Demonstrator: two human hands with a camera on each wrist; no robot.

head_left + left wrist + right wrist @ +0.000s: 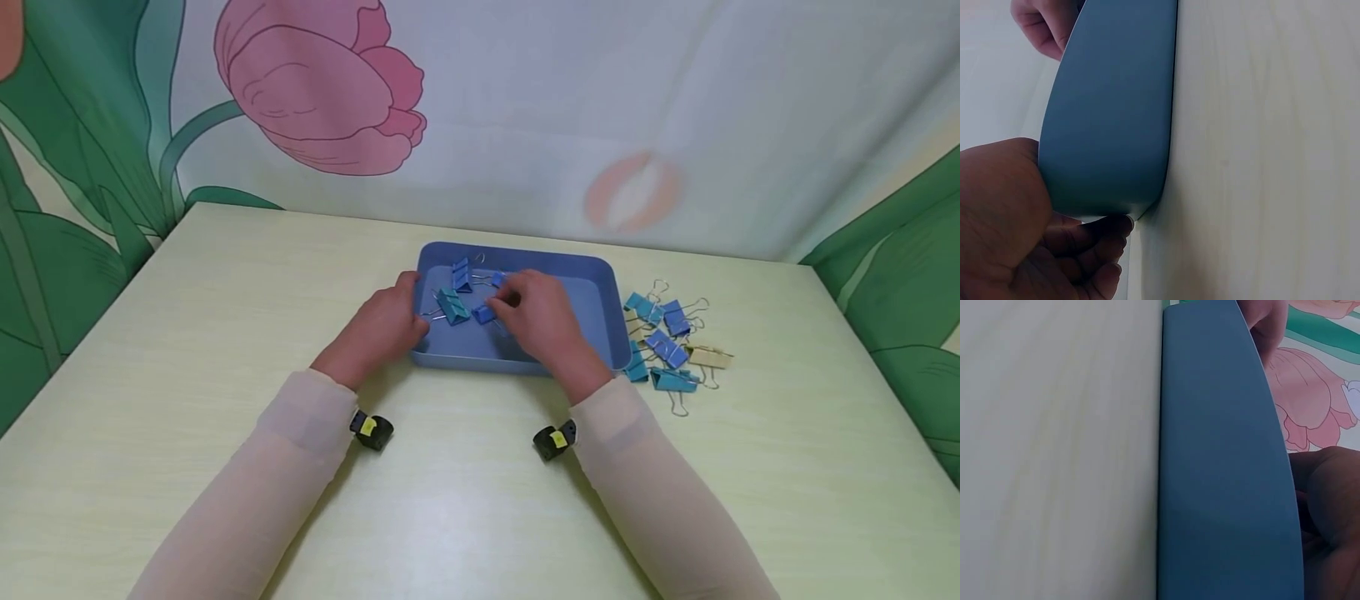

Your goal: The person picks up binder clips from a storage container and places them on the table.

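A blue tray (592,292) lies on the table with several binder clips inside its left half. My left hand (382,325) grips the tray's left wall, thumb at the rim and fingers curled against the outside, as the left wrist view also shows. Over the middle of the tray, my right hand (538,317) pinches a small blue binder clip (483,313) at the thumb and fingertips. A teal binder clip (453,307) and a larger blue binder clip (462,275) lie near it. Another blue clip (498,279) is partly hidden behind the right hand. The tray wall hides the right fingertips in the right wrist view.
Right of the tray, a loose pile of blue, teal and yellow binder clips (666,348) lies on the pale table (465,500), some close against the tray's wall. A flower-printed curtain (510,108) hangs behind the table's back edge.
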